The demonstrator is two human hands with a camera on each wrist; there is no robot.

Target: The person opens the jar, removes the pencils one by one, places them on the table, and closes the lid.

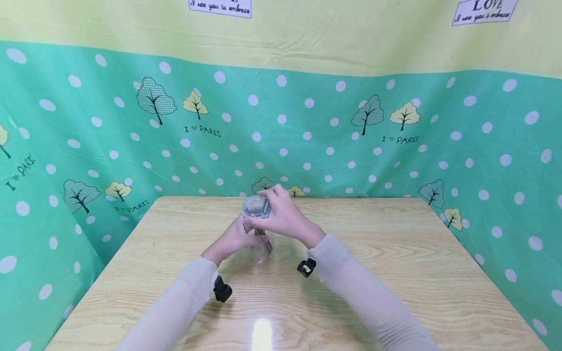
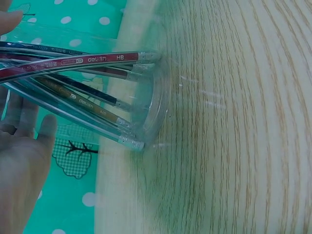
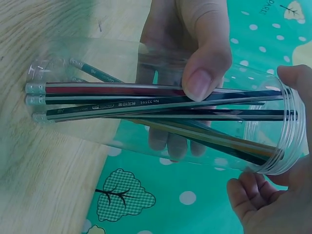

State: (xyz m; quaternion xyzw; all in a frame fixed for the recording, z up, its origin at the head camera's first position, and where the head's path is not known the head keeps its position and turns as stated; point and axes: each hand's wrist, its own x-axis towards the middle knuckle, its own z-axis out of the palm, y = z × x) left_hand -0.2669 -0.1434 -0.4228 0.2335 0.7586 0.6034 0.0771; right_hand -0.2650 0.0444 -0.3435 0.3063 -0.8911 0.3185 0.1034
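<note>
A tall clear plastic jar (image 1: 259, 257) stands near the table's far edge, with a threaded neck (image 3: 253, 168) at its upper end. Inside lean several pencils (image 3: 131, 103) in red, dark green and yellow, their metal ends toward the base. My left hand (image 1: 234, 240) grips the jar's body; its thumb lies across the front in the right wrist view, fingers behind. Up at the rim, my right hand (image 1: 287, 217) holds the jar's top between thumb and fingers. In the left wrist view, a red pencil (image 2: 107, 58) marked HB shows through the wall.
The wooden table (image 1: 395, 253) spreads around the jar on both sides. Behind it hangs a green and yellow curtain (image 1: 281, 97) with dots and trees. A small black camera (image 1: 223, 290) sits on the left wrist, another camera (image 1: 306, 267) on the right.
</note>
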